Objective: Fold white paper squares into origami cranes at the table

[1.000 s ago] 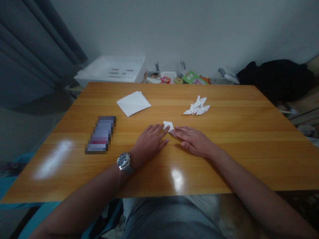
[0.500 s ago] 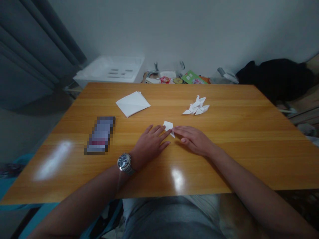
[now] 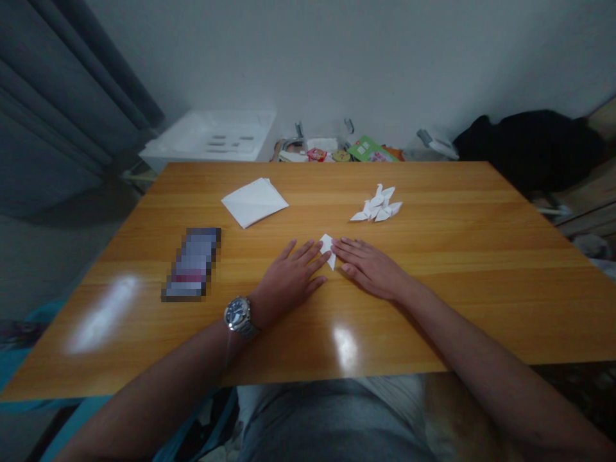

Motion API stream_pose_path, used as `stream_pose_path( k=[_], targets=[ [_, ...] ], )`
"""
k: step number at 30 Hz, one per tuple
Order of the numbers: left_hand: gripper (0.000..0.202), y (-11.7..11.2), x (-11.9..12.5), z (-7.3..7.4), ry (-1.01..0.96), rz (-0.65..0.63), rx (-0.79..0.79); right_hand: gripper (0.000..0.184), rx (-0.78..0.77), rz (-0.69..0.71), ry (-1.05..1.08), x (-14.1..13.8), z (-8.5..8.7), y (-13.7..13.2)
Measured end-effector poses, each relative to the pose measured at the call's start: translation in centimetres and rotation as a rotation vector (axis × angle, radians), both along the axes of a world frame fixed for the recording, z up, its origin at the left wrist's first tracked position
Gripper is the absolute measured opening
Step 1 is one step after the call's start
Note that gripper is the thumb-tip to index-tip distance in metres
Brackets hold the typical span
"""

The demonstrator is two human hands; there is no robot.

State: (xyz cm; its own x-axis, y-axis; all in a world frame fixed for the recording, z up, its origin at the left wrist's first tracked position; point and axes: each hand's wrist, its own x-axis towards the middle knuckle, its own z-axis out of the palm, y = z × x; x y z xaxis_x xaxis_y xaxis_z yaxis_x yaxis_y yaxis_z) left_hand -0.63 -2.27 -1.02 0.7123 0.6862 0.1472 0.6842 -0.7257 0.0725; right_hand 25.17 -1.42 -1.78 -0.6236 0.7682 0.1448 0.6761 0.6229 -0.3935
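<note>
A small piece of folded white paper [image 3: 328,246] lies on the wooden table [image 3: 462,256], its narrow end pointing toward me. My left hand [image 3: 294,274] rests flat with fingers spread, fingertips on the paper's left side. From the other side, my right hand [image 3: 368,268] lies flat with its fingertips on the paper's right edge, fingers stretched out and close together. Parts of the paper are hidden under the fingertips. Beyond my right hand sits a cluster of white origami cranes [image 3: 378,204]. A stack of white paper sheets [image 3: 255,202] lies beyond my left hand.
A phone [image 3: 192,264], blurred out, lies on the left of the table. Behind the far edge are a white plastic tub [image 3: 212,138], a green packet or booklet [image 3: 370,150] and several small items. A dark cloth heap [image 3: 529,151] is at the back right.
My right hand has flattened, its fingers now lower over the paper's right edge. The paper shows narrower between my hands. My left hand has barely moved.
</note>
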Motion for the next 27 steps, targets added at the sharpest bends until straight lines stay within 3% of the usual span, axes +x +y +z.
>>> stream_pose_path(
  k=[14,27],
  targets=[
    [0.053,-0.31,-0.42,0.97,0.042,-0.03,-0.031,0.058,-0.008,0.008,-0.064,0.15,-0.23,0.11],
    [0.049,-0.85,0.01,0.93,0.001,-0.035,-0.029,0.054,0.012,0.006,0.002,0.07,0.02,-0.06]
  ],
)
